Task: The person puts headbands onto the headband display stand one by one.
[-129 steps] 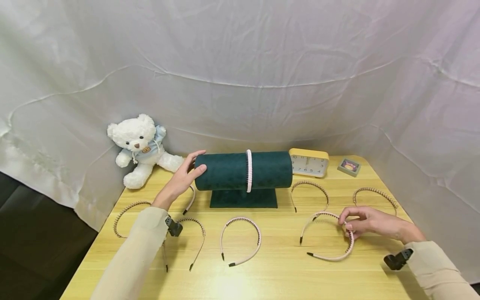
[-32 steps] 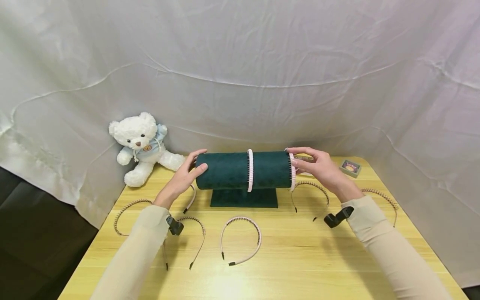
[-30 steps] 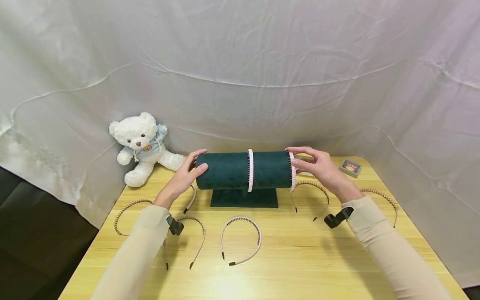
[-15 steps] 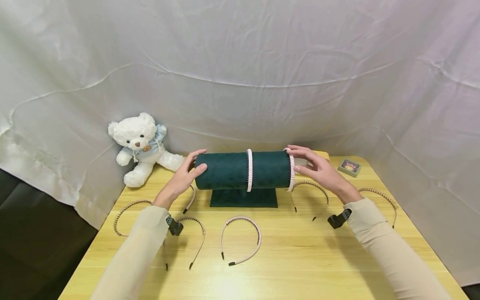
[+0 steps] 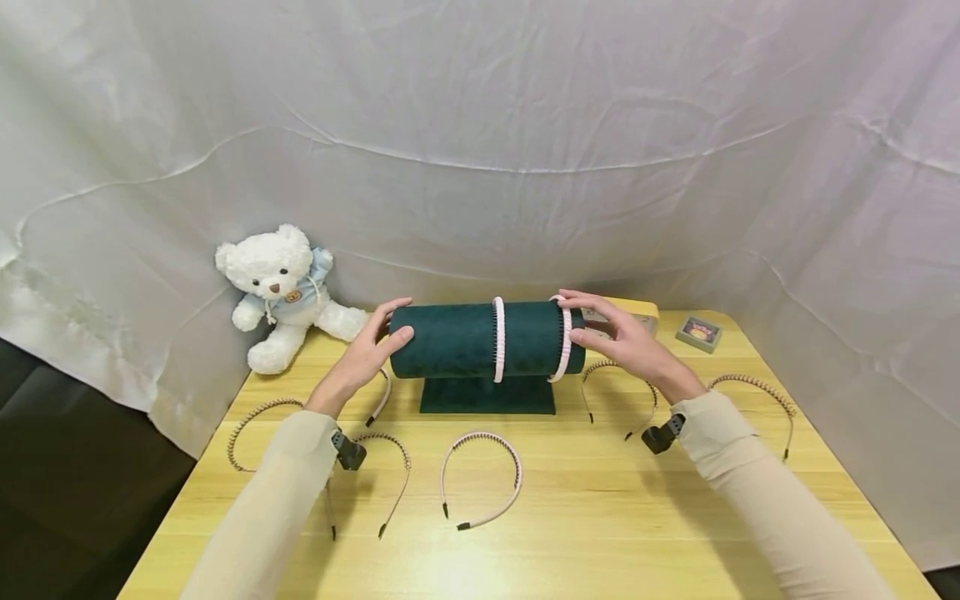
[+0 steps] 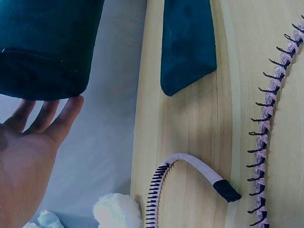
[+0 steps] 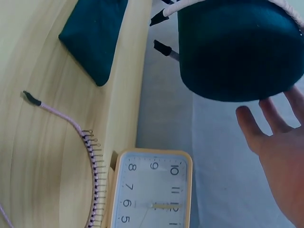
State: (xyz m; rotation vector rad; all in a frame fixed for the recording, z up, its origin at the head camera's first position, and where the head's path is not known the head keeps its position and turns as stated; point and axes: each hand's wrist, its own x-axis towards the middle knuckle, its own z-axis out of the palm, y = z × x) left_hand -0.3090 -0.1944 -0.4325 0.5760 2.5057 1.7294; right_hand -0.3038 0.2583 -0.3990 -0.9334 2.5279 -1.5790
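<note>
A dark green roll-shaped headband stand (image 5: 457, 342) stands on its flat base (image 5: 487, 397). My left hand (image 5: 360, 358) grips the roll's left end, thumb in front and fingers behind; in the left wrist view its fingertips touch the roll's end face. A pale pink headband (image 5: 499, 342) sits round the roll's middle. Near the right end, a second pink toothed headband (image 5: 566, 346) fits over the roll, held by my right hand (image 5: 633, 337) between thumb and fingers. The right wrist view shows black tips (image 7: 163, 47) of a headband beneath the roll.
A pale pink headband (image 5: 519, 479) lies in front of the stand. Braided headbands lie left (image 5: 247, 425) and right (image 5: 757, 382). A white teddy bear (image 5: 273, 275) sits at back left. A yellow clock (image 5: 641, 308) and a small grey box (image 5: 699, 333) stand at back right.
My right hand picked up a pink headband from the table's right side and brought it onto the stand's right end. It has since slid slightly left along the roll. The left hand stays put.
</note>
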